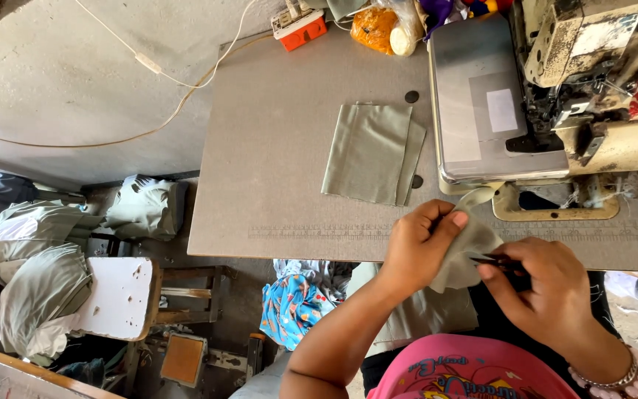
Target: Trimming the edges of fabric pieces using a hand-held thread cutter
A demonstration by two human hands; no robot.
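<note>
Head view: left hand (416,247) pinches small grey-green fabric piece (467,247) w/ closed fingers, just over near counter (275,148) edge. Right hand (548,292) grips dark snips (498,260) at the fabric. Folded grey-green cloth stack (373,151) lies beside sewing machine (555,96).

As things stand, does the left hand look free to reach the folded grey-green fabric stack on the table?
Probably not at once: the left hand pinches a small fabric piece. The stack lies just beyond it on the table, with nothing between.

top: pink shirt (467,369) with cartoon print | right wrist: beaded bracelet (618,380) | arms: bare
</note>
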